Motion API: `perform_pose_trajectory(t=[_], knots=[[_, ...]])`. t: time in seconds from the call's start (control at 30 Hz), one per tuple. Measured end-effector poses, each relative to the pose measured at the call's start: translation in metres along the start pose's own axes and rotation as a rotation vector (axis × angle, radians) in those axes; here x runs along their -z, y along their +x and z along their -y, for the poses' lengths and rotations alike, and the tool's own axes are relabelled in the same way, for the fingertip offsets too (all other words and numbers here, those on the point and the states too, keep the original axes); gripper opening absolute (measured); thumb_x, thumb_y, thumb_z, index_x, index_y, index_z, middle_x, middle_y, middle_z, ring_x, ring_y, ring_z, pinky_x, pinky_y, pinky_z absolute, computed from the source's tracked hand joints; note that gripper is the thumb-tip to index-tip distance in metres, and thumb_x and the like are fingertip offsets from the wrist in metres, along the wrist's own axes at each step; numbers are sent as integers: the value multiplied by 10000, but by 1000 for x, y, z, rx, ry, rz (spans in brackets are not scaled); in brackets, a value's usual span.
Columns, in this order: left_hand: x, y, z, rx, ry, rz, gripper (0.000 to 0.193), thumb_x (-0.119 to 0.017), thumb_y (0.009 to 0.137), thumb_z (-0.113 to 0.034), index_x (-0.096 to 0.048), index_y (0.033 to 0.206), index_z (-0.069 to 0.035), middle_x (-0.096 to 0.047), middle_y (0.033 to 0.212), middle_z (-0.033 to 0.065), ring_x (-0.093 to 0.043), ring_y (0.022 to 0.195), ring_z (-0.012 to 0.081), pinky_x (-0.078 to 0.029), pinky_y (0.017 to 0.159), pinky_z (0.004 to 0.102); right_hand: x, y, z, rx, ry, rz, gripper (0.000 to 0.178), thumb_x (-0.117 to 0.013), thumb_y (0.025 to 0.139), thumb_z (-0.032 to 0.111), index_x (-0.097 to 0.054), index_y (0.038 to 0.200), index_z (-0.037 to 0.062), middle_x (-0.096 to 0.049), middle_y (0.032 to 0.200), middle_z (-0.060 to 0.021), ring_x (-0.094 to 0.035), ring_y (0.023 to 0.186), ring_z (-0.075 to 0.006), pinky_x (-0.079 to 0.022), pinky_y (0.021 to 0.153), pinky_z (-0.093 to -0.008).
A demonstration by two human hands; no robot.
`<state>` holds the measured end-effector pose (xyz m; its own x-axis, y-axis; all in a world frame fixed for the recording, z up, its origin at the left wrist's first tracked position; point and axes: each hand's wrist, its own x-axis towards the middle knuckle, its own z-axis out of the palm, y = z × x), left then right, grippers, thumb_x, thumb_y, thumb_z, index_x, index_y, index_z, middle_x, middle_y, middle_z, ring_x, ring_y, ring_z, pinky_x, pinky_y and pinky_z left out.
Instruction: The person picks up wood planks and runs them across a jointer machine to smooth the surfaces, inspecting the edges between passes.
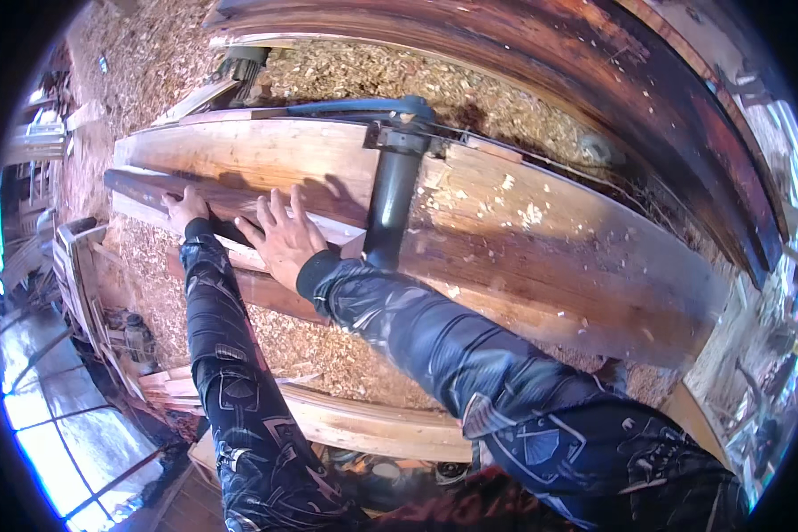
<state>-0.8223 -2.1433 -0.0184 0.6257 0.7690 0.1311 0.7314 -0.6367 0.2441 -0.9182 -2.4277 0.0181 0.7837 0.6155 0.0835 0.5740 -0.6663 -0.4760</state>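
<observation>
A long wooden beam [137, 185] with a dark upper face and pale sides lies along a broad plank bench top on the left. On its dark face rests my left hand [187, 210], fingers stretched and apart. To the right of it, my right hand [288, 244] lies over the same piece, palm down with fingers spread. Just past my right hand, a dark cylindrical machine part [395, 195] crosses the bench top, with a blue arm [346, 107] at its far end. Pale planks [239, 144] extend beyond the beam.
Wood chips [390, 75] cover the ground behind the bench and below it. Loose shavings lie on the right-hand planks [559, 257]. Large dark reddish boards [541, 62] stretch across the far side. A pale timber [377, 426] lies close to me; a wooden frame [75, 257] stands at left.
</observation>
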Motion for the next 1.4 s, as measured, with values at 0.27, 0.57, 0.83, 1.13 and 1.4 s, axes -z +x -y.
perform_pose_trajectory(t=[0.27, 0.57, 0.83, 1.13, 1.4], knots=[[14, -4, 23, 240, -202, 294, 776, -803, 652, -530, -700, 1154, 52, -655, 1260, 236, -604, 1225, 293, -469, 1019, 354, -20, -11, 55, -136, 156, 15, 595, -472, 961, 175, -360, 1545, 170, -513, 1363, -207, -519, 1225, -352, -391, 987, -501], [114, -259, 139, 154, -240, 277, 816, -836, 610, -337, -481, 1260, 3, -679, 1048, 314, -661, 1007, 472, -529, 899, 473, 80, -115, 120, 190, 166, 668, 540, -527, 902, 184, -501, 1417, 25, -517, 1380, -216, -415, 1357, -385, -340, 1066, -569], [206, -486, 171, 148, -152, 437, 780, -857, 630, -253, -483, 1275, -20, -665, 1062, 321, -635, 1011, 502, -505, 874, 527, -2, -35, 79, 905, -576, 220, 360, -481, 973, 325, -665, 1261, 212, -539, 1455, -70, -384, 1438, -304, -69, 1203, -668], [258, -584, 123, -110, -210, 450, 646, -869, 618, -163, -510, 1134, -15, -668, 935, 258, -658, 881, 473, -536, 767, 484, 127, -145, -7, 857, -260, 168, 98, -590, 837, 164, -684, 809, 168, -627, 816, -24, -628, 931, -227, -353, 1085, -535], [256, -631, -58, -1015, -141, 520, 527, -676, 754, -111, -521, 1251, -29, -639, 1156, 220, -586, 1136, 422, -454, 1005, 514, 338, -433, -220, 278, -284, 213, 539, -808, 565, 183, -614, 1066, 140, -589, 1052, -81, -552, 1074, -273, -372, 960, -463]])
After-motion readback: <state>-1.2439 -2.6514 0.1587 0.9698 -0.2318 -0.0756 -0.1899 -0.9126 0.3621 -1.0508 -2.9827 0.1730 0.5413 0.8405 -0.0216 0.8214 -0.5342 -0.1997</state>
